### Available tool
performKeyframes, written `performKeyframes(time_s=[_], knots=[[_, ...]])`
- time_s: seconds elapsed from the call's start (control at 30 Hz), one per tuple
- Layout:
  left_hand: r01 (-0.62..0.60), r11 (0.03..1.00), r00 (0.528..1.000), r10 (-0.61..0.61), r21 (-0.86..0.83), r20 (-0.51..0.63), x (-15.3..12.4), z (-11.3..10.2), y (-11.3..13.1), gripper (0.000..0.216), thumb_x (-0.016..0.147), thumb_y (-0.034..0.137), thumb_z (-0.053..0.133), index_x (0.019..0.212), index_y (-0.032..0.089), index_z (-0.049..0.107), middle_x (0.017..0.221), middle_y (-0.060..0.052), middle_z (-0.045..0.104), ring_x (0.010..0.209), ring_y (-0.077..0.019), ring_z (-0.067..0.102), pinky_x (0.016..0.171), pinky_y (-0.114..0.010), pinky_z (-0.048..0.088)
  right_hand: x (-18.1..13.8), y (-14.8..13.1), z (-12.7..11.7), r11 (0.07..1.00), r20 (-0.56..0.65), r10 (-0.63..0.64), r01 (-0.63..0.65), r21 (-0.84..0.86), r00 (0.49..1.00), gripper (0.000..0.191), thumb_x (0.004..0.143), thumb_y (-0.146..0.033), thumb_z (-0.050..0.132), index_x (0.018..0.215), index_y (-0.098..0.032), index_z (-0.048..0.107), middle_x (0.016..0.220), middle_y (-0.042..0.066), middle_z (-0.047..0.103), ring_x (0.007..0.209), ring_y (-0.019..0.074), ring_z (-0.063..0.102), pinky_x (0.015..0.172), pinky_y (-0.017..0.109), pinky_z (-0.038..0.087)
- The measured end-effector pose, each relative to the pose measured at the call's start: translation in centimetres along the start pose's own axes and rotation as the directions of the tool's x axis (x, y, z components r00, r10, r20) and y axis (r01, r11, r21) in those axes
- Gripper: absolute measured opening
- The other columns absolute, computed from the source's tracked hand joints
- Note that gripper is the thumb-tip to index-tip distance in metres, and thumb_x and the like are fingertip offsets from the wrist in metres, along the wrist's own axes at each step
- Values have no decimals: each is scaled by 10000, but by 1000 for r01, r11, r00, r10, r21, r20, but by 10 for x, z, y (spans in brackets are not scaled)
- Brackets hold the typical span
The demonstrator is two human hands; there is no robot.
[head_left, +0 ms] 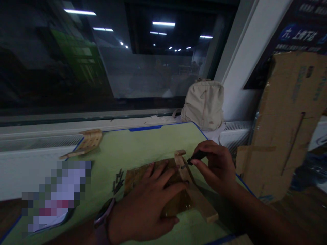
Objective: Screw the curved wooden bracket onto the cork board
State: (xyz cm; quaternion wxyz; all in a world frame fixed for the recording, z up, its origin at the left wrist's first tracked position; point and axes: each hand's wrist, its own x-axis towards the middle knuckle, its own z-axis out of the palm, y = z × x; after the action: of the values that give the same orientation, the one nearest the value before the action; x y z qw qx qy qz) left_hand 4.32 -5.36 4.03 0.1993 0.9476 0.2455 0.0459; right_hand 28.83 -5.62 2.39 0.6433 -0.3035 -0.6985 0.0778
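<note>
My right hand (221, 165) is closed around the dark handle of a screwdriver (200, 156). The tool points left, its tip at the upper part of a light wooden piece (201, 202) with a hooked far end. Spread out flat, my left hand (145, 204) lies over a shiny brown sheet (135, 173), its fingertips reaching the wooden piece's left side. Part of the sheet is hidden beneath that hand. Left of the sheet lie several dark screws (118, 182) in a loose group.
Another wooden piece with holes (92, 139) rests at the far left edge of the green table (117, 141). A blurred-out flat item (61, 194) lies at left. Behind stand a beige backpack (203, 103) and, to the right, a tall cardboard sheet (288, 129).
</note>
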Motion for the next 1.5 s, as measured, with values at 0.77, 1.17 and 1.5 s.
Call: performKeyframes(time_s=[0.77, 1.17, 1.5], knots=[[-9, 1000, 1000, 9, 0, 0, 1, -6, 4, 860, 771, 355, 855, 1551, 378, 493, 1702, -88, 343, 1556, -469, 277, 1245, -741, 200, 4, -12, 1, 992, 92, 96, -103, 67, 991, 381, 990, -90, 622, 1289, -325, 656, 1084, 56, 733, 1014, 203, 733, 848, 382, 631], [2, 1000, 1000, -2, 8, 13, 3, -11, 7, 792, 802, 407, 853, 1527, 354, 539, 1667, -86, 409, 1534, -465, 322, 1238, -743, 218, 1, -10, -1, 998, 93, 66, -67, 8, 993, 377, 1016, -105, 564, 1322, -309, 650, 1155, 82, 730, 1097, 204, 722, 905, 391, 639], [1, 1000, 1000, -1, 28, 6, 4, -14, 10, 787, 812, 430, 868, 1523, 349, 541, 1671, -95, 407, 1531, -475, 334, 1218, -754, 256, 8, -3, -6, 988, -36, -15, 9, -157, 999, 269, 956, -151, 683, 1187, -281, 732, 1019, 64, 689, 968, 192, 685, 797, 316, 595]])
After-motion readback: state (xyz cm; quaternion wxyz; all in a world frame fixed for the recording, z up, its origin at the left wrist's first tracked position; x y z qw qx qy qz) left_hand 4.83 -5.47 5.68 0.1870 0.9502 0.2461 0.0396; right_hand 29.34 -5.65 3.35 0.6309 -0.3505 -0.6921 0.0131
